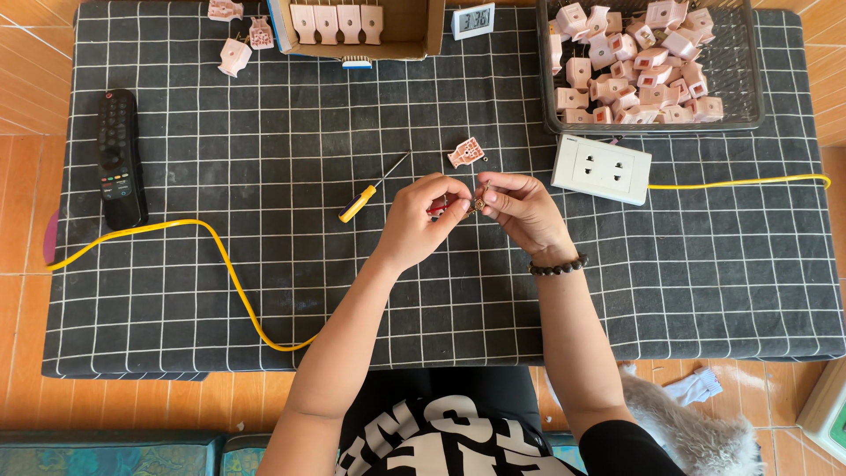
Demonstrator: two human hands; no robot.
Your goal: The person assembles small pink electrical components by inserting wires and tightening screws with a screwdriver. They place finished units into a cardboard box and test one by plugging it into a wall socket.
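My left hand and my right hand meet over the middle of the dark checked cloth. Their fingertips pinch a small metal and red part between them. Just beyond the hands lies a pink plug half with its inside facing up. A screwdriver with a yellow handle lies to the left of my left hand. My right wrist wears a dark bead bracelet.
A white double socket with a yellow cable sits at right. A wire basket holds several pink plugs. At the far edge are a cardboard box, a small digital clock and loose pink plugs. A black remote lies left.
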